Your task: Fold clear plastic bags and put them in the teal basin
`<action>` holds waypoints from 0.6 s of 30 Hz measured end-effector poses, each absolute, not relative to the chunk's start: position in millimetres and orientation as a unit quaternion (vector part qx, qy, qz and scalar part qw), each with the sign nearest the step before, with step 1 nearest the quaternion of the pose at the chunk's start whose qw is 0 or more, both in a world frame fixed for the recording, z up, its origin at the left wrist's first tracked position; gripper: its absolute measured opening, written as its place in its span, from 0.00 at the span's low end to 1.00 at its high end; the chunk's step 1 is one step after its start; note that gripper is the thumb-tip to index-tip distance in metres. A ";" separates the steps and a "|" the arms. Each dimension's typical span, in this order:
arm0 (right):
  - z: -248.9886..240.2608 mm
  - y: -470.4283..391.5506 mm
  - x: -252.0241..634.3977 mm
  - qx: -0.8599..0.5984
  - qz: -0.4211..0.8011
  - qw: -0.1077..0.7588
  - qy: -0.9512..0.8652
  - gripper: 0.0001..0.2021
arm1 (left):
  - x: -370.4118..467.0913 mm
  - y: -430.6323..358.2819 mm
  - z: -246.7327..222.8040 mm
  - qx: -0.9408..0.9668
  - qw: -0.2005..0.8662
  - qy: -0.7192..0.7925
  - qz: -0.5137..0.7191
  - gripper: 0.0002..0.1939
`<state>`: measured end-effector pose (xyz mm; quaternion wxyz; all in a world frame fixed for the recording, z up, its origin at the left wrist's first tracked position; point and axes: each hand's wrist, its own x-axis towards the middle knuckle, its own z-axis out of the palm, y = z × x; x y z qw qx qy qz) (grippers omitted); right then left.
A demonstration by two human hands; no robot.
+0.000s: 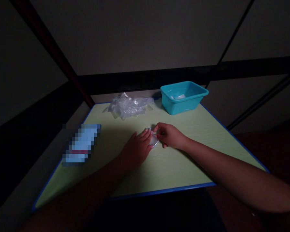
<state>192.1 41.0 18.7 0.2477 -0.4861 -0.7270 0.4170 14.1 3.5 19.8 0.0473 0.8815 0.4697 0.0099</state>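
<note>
A small, whitish, shiny plastic bag [154, 140] lies on the table between my two hands. My left hand [138, 147] rests over its left side with the fingers stretched out flat, pressing it to the tabletop. With thumb and forefinger together, my right hand [171, 136] pinches the bag's upper edge, close to my left fingertips. Both hands cover much of the bag, so its full outline and any contents are hidden.
The pale green table [183, 170] has a blue rim. Crumpled clear plastic bags [128, 106] lie at the back. A turquoise basin [183, 104] with whitish pieces inside stands at the back right. Toward the left edge is a blurred-out flat object [83, 143]. Wall panels rise behind.
</note>
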 end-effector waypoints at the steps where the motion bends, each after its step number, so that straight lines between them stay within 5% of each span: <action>1: 19.2 40.5 192.3 -0.488 0.416 0.246 -0.727 0.07 | 13.6 3.8 20.3 0.882 0.051 0.468 0.009 0.25; 6: 24.2 37.7 196.1 -0.496 0.387 0.230 -0.743 0.07 | 11.5 4.1 19.5 0.883 0.068 0.464 0.014 0.27; 10: 35.9 29.0 202.8 -0.483 0.212 0.214 -0.822 0.06 | 9.1 3.8 15.8 0.886 0.070 0.457 0.037 0.28; 18: 65.0 -2.4 209.0 -0.256 0.095 0.199 -0.941 0.14 | 8.0 3.0 17.9 0.882 0.063 0.466 0.035 0.27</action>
